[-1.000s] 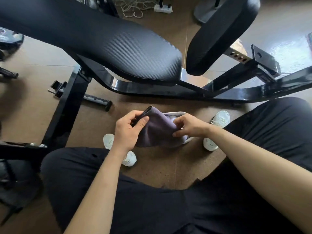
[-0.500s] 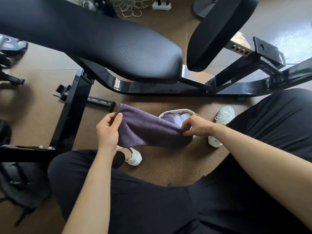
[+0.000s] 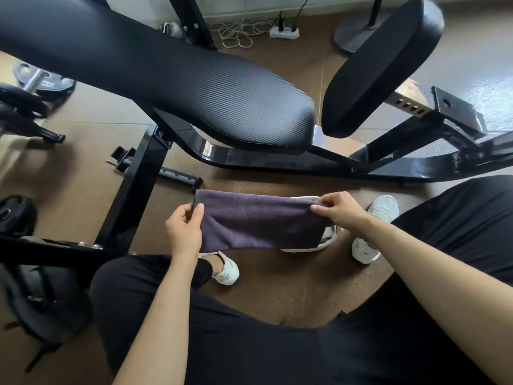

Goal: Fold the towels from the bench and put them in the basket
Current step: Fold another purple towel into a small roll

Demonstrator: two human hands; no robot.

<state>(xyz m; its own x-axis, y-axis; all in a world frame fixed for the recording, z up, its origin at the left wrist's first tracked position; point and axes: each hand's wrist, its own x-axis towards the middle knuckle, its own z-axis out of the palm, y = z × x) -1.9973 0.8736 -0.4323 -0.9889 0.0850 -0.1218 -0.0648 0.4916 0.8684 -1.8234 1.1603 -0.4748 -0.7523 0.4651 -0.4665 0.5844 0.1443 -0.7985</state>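
While the towel (image 3: pixel 258 220) spans left to right, I see my left hand (image 3: pixel 184 232) and right hand (image 3: pixel 342 211) each pinching a short end in curled fingers (image 3: pixel 319 209), the basket (image 3: pixel 329 238) just beneath the right end.

both hands (image 3: pixel 184 232) (image 3: pixel 342 212) stretching purple towel (image 3: pixel 258 220), bench (image 3: pixel 194 87) above

Towel (image 3: pixel 261 220): dusky purple, plain. Basket (image 3: pixel 331 236): off-white rim. Tabletop (image 3: pixel 194 87): black, fine diagonal ribbed weave, grey sheen where lit. Pad (image 3: pixel 383 65): black, faintly textured. Frame (image 3: pixel 133 195): glossy black, pale reflections. Floor (image 3: pixel 83 151): tan-brown, finely speckled, thin dark seams. Shoes (image 3: pixel 384 208): white. Trousers (image 3: pixel 249 343): plain black. Strip (image 3: pixel 284 31): white, black plugs. Cord (image 3: pixel 236 34): white.
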